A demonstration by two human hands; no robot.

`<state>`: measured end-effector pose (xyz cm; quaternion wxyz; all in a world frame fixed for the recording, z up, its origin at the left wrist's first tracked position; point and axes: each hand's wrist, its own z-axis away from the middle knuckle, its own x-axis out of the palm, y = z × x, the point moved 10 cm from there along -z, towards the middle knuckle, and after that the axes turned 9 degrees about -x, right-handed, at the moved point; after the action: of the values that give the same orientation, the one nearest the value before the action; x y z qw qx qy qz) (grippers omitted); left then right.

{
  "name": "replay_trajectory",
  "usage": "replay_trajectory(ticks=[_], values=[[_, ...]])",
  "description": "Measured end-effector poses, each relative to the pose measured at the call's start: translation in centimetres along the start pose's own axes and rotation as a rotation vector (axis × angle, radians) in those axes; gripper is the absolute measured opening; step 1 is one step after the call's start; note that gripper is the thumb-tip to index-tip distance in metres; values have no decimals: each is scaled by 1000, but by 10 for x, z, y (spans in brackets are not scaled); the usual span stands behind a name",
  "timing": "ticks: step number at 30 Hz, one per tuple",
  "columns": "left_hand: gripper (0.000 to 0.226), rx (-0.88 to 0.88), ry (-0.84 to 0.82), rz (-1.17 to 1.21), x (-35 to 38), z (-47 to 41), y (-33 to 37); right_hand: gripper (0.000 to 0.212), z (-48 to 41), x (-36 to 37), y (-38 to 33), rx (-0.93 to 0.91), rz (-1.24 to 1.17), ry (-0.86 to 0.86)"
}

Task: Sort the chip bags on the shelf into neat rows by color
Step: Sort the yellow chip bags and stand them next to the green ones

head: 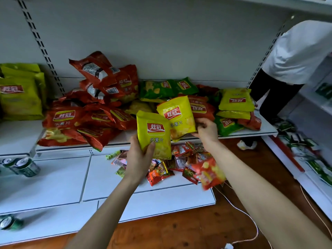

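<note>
White metal shelf (266,128) against a pale back panel; wooden floor (197,230) below.

- Red bags (86,112) are heaped loosely over the shelf's left half, some overhanging the front edge, several propped against the back panel.
- Green bags (165,87) are laid at the back edge, near the middle.
- A yellow stack (235,101) is piled at the right end, with red and green bags caught under and beside it.
- More yellow bags (18,97) are stood upright on the neighbouring shelf section, far left.
- A yellow bag (154,133) is held upright in front of the shelf's front edge; it is gripped at its lower corner by the left hand (139,157), thumb across the front, fingers behind.
- A second yellow bag (177,117), tilted and partly overlapped by the first, is held over the front edge; its lower right edge is gripped by the curled fingers of the right hand (206,131).
- Small snack packets (188,164) are scattered on the lower shelf (53,180); cans (25,166) are laid at its left end.
- A person (296,54) in a white top is seen at the right.
</note>
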<state>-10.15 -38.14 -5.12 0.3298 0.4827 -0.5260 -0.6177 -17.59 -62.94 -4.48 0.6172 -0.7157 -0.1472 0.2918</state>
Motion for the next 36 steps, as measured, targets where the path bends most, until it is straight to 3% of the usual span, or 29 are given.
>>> replay_trajectory(ticks=[4, 10, 14, 18, 21, 25, 29, 32, 36], values=[[26, 23, -16, 6, 3, -3, 0, 24, 2, -3, 4, 33, -58, -1], [26, 44, 155, 140, -23, -3, -2, 26, 12, -15, 8, 140, -355, 16], [36, 35, 129, 273, -21, -7, 9, 29, 33, 0, 8, 268, -455, -137], [59, -40, -40, 344, 14, -3, 22, 30, 58, 25, 7, 287, -330, -336], [63, -67, -40, 343, 29, -8, 22, 33, 47, 11, 4, 187, -197, -304], [68, -63, -31, 330, 42, -17, 29, 19, -10, -62, -19, -186, 264, -79], [70, -69, -7, 349, 58, -26, 44, 25, -71, -136, -50, -410, 582, 249], [68, -74, 30, 335, 71, -30, 51, 39, -122, -169, -43, -361, 731, 337], [73, -72, 64, 317, 91, -31, 58, 60, -171, -173, 3, -159, 827, 108]])
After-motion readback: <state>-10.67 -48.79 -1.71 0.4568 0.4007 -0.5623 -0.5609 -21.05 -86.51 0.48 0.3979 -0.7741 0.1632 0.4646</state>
